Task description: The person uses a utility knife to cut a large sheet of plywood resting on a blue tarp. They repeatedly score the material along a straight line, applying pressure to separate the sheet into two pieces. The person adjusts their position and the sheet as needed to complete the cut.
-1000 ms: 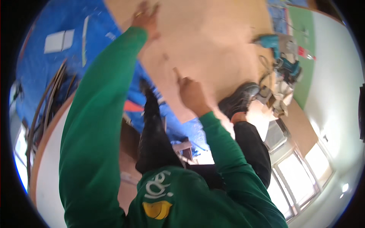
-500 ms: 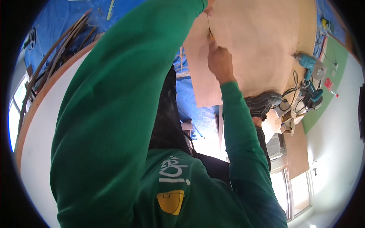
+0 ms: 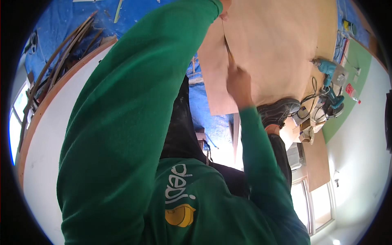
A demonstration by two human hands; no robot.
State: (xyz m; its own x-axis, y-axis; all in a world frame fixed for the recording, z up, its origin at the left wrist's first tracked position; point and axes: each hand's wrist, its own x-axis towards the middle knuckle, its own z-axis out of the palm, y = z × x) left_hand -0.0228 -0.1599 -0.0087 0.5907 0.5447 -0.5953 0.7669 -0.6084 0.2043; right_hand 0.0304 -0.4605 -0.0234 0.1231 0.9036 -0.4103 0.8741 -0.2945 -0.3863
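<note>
Cutter (image 3: 231,58) gripped in my right hand (image 3: 239,83), I'm likely scoring the board (image 3: 277,49); continuing calls for steady pressure. Left hand (image 3: 225,9): fingers' state, can't tell.

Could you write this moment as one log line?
left hand: at wooden sheet, partly out of frame | right hand: gripping slim tool, tip at sheet | nearby: dark shoe, teal drill

Left hand (image 3: 225,7), 12 o'clock: cut off by top edge, grip unclear. Slim tool (image 3: 230,56): lower end hidden in blurred right hand (image 3: 239,85). Wood panel (image 3: 271,53): cropped at 1 o'clock.
</note>
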